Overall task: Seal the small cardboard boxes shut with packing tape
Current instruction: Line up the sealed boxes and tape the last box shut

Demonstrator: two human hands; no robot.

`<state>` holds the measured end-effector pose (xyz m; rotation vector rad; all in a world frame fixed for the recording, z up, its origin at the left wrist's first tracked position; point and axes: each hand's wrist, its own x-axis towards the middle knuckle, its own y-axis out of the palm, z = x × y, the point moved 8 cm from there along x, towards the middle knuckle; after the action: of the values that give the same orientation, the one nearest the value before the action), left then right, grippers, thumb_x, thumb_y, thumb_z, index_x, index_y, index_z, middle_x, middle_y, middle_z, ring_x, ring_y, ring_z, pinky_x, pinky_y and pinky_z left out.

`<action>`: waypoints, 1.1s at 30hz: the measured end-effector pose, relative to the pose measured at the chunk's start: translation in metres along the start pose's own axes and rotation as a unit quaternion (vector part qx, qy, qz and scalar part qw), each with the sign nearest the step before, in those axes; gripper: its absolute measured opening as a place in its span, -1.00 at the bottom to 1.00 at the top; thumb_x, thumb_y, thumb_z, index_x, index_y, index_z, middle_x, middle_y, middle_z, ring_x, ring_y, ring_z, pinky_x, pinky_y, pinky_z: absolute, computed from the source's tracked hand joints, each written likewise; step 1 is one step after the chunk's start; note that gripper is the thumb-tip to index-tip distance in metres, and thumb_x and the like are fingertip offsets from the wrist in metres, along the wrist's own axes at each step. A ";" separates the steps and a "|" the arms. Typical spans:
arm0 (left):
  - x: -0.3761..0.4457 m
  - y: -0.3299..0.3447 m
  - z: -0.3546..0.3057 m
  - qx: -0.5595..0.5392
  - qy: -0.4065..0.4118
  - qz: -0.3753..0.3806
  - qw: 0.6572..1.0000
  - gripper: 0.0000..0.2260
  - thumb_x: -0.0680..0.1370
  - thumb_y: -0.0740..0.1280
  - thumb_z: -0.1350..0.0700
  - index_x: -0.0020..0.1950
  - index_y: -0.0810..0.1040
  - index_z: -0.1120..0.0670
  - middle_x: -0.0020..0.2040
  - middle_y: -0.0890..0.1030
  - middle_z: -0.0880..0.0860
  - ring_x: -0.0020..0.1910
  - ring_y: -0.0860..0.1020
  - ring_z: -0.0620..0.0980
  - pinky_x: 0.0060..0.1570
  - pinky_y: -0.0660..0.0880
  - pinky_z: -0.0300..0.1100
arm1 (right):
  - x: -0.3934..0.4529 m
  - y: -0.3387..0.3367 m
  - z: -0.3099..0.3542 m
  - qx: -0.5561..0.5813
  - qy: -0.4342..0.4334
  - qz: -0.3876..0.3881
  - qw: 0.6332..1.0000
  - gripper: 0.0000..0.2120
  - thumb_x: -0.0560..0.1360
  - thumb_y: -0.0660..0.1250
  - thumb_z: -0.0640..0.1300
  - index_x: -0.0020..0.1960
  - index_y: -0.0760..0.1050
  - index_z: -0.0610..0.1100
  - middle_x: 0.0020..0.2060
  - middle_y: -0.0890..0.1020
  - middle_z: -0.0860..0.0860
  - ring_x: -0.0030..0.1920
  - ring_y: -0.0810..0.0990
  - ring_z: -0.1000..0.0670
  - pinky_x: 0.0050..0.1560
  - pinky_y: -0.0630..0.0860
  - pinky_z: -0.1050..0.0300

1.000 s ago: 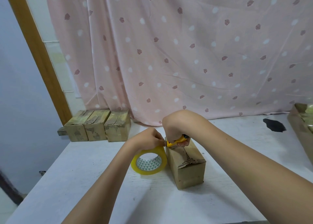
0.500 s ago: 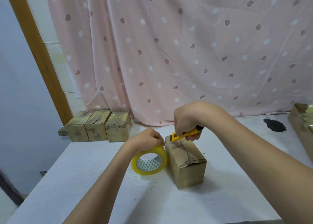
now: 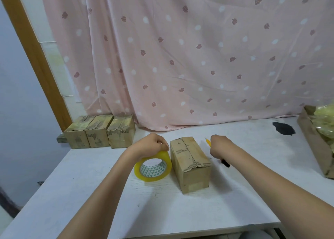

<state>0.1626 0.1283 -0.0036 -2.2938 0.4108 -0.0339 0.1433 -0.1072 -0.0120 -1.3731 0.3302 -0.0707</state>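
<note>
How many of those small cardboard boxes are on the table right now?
4. One small box lies near the middle, between the two hands, beside the tape roll. Three more stand together in a row at the table's far left corner. Others may be out of view.

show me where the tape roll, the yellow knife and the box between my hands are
tape roll [image 3: 152,168], head view, its yellow front rim.
yellow knife [image 3: 208,142], head view, its yellow tip.
box [image 3: 189,152], head view, its top face.

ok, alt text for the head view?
A person's left hand grips a yellow tape roll standing beside a small cardboard box on a white table; the right hand holds a yellow cutter. Three boxes sit far left.
</note>
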 end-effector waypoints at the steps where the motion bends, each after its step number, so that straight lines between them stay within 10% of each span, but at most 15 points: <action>1: 0.001 0.000 0.000 0.001 0.000 -0.001 1.000 -0.85 0.59 0.37 0.07 -0.15 0.68 -0.05 -0.16 0.59 0.05 -0.20 0.49 -0.04 -0.16 0.41 -0.16 | 0.001 0.006 -0.006 -0.004 0.009 -0.004 1.000 -0.80 0.47 0.16 -0.38 -0.23 0.26 -0.14 -0.29 0.41 -0.05 -0.39 0.39 0.00 -0.47 0.28 0.20; 5: 0.002 0.001 0.001 -0.002 0.001 -0.005 1.000 -0.87 0.58 0.38 0.07 -0.15 0.68 -0.04 -0.18 0.59 0.04 -0.21 0.49 -0.04 -0.16 0.41 -0.15 | 0.007 0.021 -0.020 -0.007 0.014 -0.013 1.000 -0.64 0.42 0.26 -0.39 -0.31 0.15 -0.05 -0.34 0.37 -0.02 -0.33 0.44 -0.01 -0.47 0.24 0.18; 10: 0.001 0.001 0.001 0.005 -0.002 -0.007 1.000 -0.90 0.55 0.42 0.02 -0.11 0.70 -0.01 -0.21 0.59 0.02 -0.24 0.48 -0.05 -0.17 0.41 -0.14 | 0.014 0.025 -0.021 0.005 0.011 -0.013 1.000 -0.88 0.49 0.30 -0.23 -0.04 0.40 -0.07 -0.21 0.49 0.01 -0.11 0.51 -0.09 -0.36 0.31 0.21; 16: 0.002 0.001 0.000 -0.006 0.000 -0.005 1.000 -0.91 0.53 0.44 0.02 -0.13 0.70 -0.02 -0.20 0.58 0.04 -0.20 0.49 -0.02 -0.13 0.41 -0.11 | -0.026 -0.036 0.049 0.114 -0.125 -0.199 0.965 -0.64 0.63 0.18 0.00 0.33 0.38 -0.18 0.19 0.48 -0.19 0.21 0.48 -0.23 0.12 0.44 -0.03; 21: -0.002 0.000 0.001 -0.021 -0.013 -0.005 1.000 -0.90 0.55 0.42 0.07 -0.11 0.70 0.03 -0.27 0.57 -0.03 -0.23 0.49 -0.07 -0.17 0.41 -0.20 | -0.040 0.000 0.092 0.135 -0.138 -0.024 0.981 -0.37 0.57 0.24 0.14 0.52 0.18 -0.12 0.41 0.30 -0.19 0.37 0.37 -0.22 0.33 0.36 -0.05; 33: -0.007 -0.002 0.007 -0.049 -0.035 -0.016 0.998 -0.90 0.55 0.40 0.11 -0.10 0.71 0.05 -0.22 0.64 -0.04 -0.15 0.55 -0.03 -0.07 0.48 -0.18 | -0.039 0.011 0.091 0.106 -0.086 -0.058 0.989 -0.48 0.51 0.30 0.13 0.35 0.32 -0.13 0.30 0.34 -0.14 0.30 0.35 -0.20 0.24 0.37 -0.05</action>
<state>0.1573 0.1365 -0.0060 -2.3914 0.3474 0.0512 0.1289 -0.0090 -0.0012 -1.1762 0.0952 -0.0804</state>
